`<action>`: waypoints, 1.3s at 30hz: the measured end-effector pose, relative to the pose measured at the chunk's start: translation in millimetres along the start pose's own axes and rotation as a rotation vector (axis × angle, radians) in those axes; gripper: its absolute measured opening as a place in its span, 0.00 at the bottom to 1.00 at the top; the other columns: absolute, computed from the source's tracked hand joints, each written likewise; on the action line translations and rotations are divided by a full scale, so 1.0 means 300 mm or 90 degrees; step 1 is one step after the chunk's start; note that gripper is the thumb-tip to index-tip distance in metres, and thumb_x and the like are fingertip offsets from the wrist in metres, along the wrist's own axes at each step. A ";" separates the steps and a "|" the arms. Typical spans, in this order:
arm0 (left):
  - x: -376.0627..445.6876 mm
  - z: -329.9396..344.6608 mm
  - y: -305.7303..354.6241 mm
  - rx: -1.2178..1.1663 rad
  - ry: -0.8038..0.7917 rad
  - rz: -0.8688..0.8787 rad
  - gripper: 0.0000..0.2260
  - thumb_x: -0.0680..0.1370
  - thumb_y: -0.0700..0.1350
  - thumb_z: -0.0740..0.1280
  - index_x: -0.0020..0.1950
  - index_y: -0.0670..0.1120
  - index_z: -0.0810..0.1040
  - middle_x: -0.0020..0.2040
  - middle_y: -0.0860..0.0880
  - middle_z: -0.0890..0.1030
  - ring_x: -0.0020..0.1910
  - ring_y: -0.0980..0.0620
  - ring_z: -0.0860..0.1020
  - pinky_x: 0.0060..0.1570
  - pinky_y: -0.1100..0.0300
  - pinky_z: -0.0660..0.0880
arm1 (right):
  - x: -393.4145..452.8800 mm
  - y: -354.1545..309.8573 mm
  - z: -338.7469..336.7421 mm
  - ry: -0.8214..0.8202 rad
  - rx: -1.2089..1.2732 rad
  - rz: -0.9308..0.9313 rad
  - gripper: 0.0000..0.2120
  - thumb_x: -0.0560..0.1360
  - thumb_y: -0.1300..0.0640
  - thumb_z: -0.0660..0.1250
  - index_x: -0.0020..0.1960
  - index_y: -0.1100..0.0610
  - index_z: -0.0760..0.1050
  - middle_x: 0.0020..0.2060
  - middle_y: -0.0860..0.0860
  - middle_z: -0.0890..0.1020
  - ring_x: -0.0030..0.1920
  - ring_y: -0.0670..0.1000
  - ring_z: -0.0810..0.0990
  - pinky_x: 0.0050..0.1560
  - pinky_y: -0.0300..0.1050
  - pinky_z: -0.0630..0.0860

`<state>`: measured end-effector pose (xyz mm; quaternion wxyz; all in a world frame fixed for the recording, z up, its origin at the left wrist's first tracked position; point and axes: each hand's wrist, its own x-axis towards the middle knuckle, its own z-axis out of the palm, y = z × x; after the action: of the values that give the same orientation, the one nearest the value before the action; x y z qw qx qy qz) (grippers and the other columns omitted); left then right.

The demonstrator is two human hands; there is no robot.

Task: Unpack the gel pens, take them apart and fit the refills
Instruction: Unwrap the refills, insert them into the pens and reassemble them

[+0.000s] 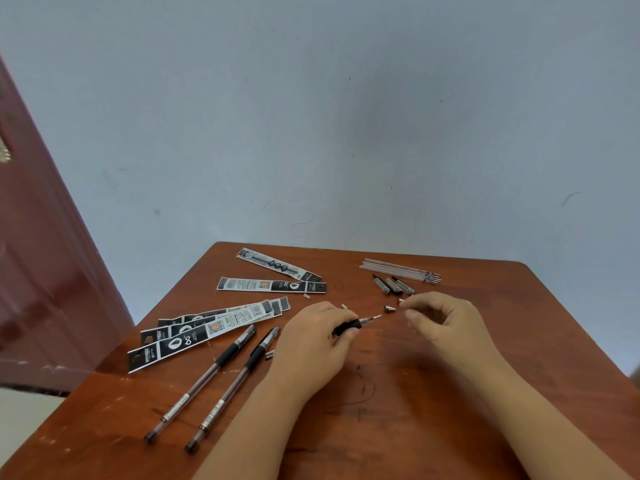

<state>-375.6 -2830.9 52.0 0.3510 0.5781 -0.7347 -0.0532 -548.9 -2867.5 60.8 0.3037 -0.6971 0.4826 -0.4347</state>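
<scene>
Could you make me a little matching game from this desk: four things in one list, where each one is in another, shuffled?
Things:
1. bundle of refills
2. two whole pens
3. empty wrappers
4. pen with bared tip

Places:
A. held in the left hand
B. lying side by side at the near left of the table
C. far right corner of the table
D. fanned out on the left, beyond the whole pens

Pairs: 1-C, 2-B, 3-D, 4-A

Plain room: worn wooden table (450, 393), door (41, 271).
</scene>
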 end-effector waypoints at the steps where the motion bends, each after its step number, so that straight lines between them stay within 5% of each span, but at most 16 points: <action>1: 0.002 0.001 -0.003 0.013 0.000 -0.018 0.11 0.77 0.47 0.62 0.58 0.50 0.77 0.52 0.53 0.78 0.52 0.57 0.72 0.49 0.69 0.64 | 0.003 0.006 0.003 -0.008 -0.035 0.002 0.15 0.70 0.65 0.66 0.34 0.46 0.76 0.35 0.43 0.78 0.38 0.43 0.75 0.39 0.29 0.70; 5: 0.011 -0.005 -0.016 0.061 0.037 -0.110 0.10 0.77 0.47 0.61 0.57 0.51 0.76 0.52 0.53 0.77 0.51 0.56 0.72 0.48 0.66 0.65 | 0.006 0.036 0.025 -0.065 -0.213 -0.039 0.07 0.71 0.64 0.65 0.45 0.56 0.80 0.38 0.45 0.77 0.37 0.37 0.72 0.38 0.21 0.68; 9: 0.016 -0.018 -0.043 0.060 0.102 -0.197 0.09 0.77 0.46 0.61 0.54 0.49 0.78 0.52 0.51 0.78 0.51 0.54 0.73 0.48 0.64 0.66 | 0.026 0.031 0.059 -0.076 -0.265 -0.046 0.09 0.73 0.61 0.64 0.52 0.57 0.78 0.48 0.49 0.82 0.43 0.39 0.73 0.42 0.21 0.67; 14: 0.021 -0.027 -0.063 0.045 0.143 -0.267 0.09 0.77 0.45 0.62 0.55 0.49 0.77 0.52 0.50 0.78 0.52 0.52 0.73 0.47 0.63 0.66 | 0.106 -0.008 0.167 -0.131 -0.363 -0.080 0.11 0.75 0.59 0.60 0.55 0.57 0.76 0.54 0.52 0.80 0.55 0.49 0.76 0.59 0.38 0.68; 26: 0.020 -0.027 -0.077 0.052 0.141 -0.269 0.09 0.77 0.46 0.61 0.54 0.50 0.77 0.52 0.52 0.78 0.51 0.55 0.72 0.45 0.66 0.63 | 0.143 -0.009 0.284 -0.130 -0.400 -0.140 0.12 0.76 0.56 0.59 0.56 0.57 0.77 0.53 0.54 0.76 0.56 0.52 0.70 0.54 0.40 0.65; 32: 0.022 -0.025 -0.069 0.057 0.137 -0.253 0.09 0.77 0.46 0.61 0.55 0.50 0.76 0.52 0.51 0.78 0.52 0.54 0.73 0.48 0.64 0.65 | 0.122 0.004 0.161 -0.078 -0.360 -0.136 0.12 0.75 0.56 0.60 0.55 0.56 0.78 0.52 0.53 0.78 0.56 0.50 0.73 0.55 0.38 0.66; 36: 0.024 -0.018 -0.064 0.056 0.121 -0.230 0.10 0.77 0.46 0.60 0.55 0.49 0.77 0.52 0.50 0.78 0.53 0.52 0.73 0.49 0.62 0.67 | 0.095 0.053 0.023 -0.009 -0.404 -0.068 0.10 0.73 0.57 0.63 0.50 0.56 0.79 0.43 0.50 0.76 0.52 0.51 0.75 0.45 0.38 0.64; 39: 0.023 -0.013 -0.061 0.056 0.123 -0.209 0.11 0.78 0.46 0.59 0.57 0.49 0.76 0.53 0.50 0.78 0.53 0.52 0.73 0.49 0.63 0.66 | 0.069 0.079 -0.053 -0.012 -0.467 -0.006 0.11 0.73 0.54 0.63 0.54 0.53 0.77 0.48 0.50 0.78 0.53 0.51 0.73 0.45 0.38 0.63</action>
<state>-359.2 -2841.7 49.2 0.3811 0.7072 -0.5951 -0.0215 -569.7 -2895.2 54.3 0.0355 -0.7660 0.6002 -0.2275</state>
